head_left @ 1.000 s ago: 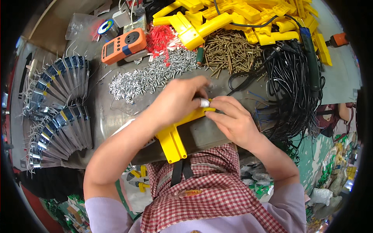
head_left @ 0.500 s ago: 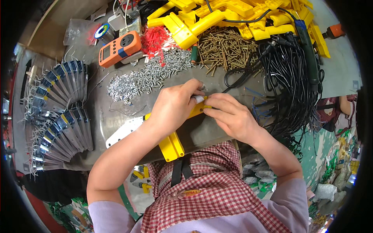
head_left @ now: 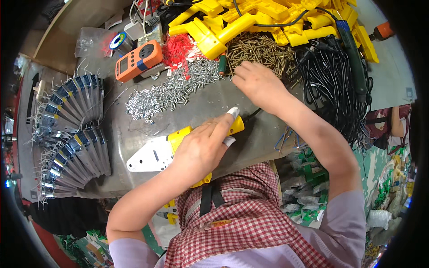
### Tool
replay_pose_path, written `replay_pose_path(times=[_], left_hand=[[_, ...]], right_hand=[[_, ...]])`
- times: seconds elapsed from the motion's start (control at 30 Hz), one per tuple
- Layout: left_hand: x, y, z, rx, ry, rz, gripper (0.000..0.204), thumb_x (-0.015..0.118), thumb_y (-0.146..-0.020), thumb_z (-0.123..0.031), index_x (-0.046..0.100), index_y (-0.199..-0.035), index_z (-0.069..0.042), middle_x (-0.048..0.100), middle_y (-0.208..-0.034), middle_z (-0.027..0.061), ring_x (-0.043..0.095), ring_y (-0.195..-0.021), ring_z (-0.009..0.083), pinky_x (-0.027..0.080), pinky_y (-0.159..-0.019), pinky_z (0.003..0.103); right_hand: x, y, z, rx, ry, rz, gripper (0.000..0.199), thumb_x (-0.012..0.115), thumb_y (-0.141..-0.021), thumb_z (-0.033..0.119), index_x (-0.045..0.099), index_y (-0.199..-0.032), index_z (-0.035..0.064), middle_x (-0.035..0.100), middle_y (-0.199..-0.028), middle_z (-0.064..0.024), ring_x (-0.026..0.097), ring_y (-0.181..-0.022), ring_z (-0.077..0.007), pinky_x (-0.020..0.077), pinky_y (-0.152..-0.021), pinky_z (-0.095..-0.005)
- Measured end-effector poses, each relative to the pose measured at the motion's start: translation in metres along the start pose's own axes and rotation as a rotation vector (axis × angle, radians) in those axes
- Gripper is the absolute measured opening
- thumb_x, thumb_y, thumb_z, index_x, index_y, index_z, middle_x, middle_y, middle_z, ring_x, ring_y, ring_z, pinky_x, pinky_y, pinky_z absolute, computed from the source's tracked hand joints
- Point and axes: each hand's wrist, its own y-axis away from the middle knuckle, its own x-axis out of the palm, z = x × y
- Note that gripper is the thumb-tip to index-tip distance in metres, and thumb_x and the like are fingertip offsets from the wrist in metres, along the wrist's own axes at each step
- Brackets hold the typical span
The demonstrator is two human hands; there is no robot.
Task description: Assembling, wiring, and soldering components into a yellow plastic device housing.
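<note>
My left hand (head_left: 203, 149) grips a yellow plastic tool body (head_left: 181, 137) with a white metal plate (head_left: 147, 159) sticking out to its left, held flat near the table's front edge; two fingertips wear white tape. My right hand (head_left: 257, 82) reaches out across the grey metal table (head_left: 201, 105) and touches the heap of brass-coloured screws (head_left: 261, 49) with its fingertips, fingers curled down into the pile. Whether a screw is pinched in them is hidden.
A spread of silver screws (head_left: 174, 87) lies left of the brass heap. Behind are an orange meter (head_left: 138, 60), red ties (head_left: 178, 47), yellow plastic shells (head_left: 250, 20) and a solder reel (head_left: 118, 42). Black cables (head_left: 333, 82) lie right; fanned circuit parts (head_left: 71, 129) lie left.
My right hand left the yellow tool and moved up and away to the brass screws. The left hand stayed on the tool, whose white plate now shows.
</note>
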Motion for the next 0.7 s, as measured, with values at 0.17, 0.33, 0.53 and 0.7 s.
replay_pose_path(times=[0.17, 0.33, 0.53, 0.7], left_hand=[[-0.012, -0.014, 0.016, -0.187, 0.204, -0.022, 0.027, 0.064, -0.078, 0.0, 0.058, -0.105, 0.001, 0.061, -0.093, 0.0174, 0.062, -0.081, 0.0321, 0.051, -0.073, 0.037], [-0.031, -0.035, 0.036, 0.353, -0.244, -0.345, 0.025, 0.065, -0.078, 0.003, 0.056, -0.101, -0.001, 0.061, -0.091, 0.0122, 0.062, -0.074, 0.0267, 0.052, -0.069, 0.033], [-0.029, -0.026, 0.012, -0.298, 0.461, -0.235, 0.051, 0.064, -0.08, 0.006, 0.038, -0.124, -0.003, 0.063, -0.099, 0.0146, 0.065, -0.092, 0.0237, 0.054, -0.078, 0.032], [-0.026, -0.008, 0.008, -0.14, 0.166, -0.267, 0.039, 0.066, -0.074, 0.005, 0.054, -0.111, -0.004, 0.065, -0.098, 0.0133, 0.067, -0.085, 0.0282, 0.054, -0.072, 0.033]], right_hand=[[-0.003, -0.017, -0.014, 0.101, -0.413, -0.055, 0.016, 0.064, -0.072, 0.009, 0.06, -0.084, 0.0009, 0.057, -0.084, -0.0085, 0.058, -0.083, -0.0243, 0.0475, -0.074, -0.0353], [-0.041, -0.028, 0.01, 0.576, -1.512, 0.218, 0.017, 0.067, -0.082, 0.008, 0.06, -0.096, 0.0016, 0.063, -0.088, -0.0021, 0.057, -0.074, -0.0072, 0.0457, -0.064, -0.0206], [-0.044, -0.013, 0.053, 0.591, -1.645, -0.017, 0.018, 0.07, -0.081, 0.007, 0.063, -0.095, 0.0, 0.062, -0.084, -0.0014, 0.057, -0.077, -0.0061, 0.0472, -0.069, -0.0219], [-0.042, 0.005, 0.081, 0.598, -1.5, -0.158, 0.017, 0.07, -0.081, 0.007, 0.064, -0.094, -0.0013, 0.064, -0.081, -0.0024, 0.058, -0.073, -0.0059, 0.0483, -0.066, -0.0217]])
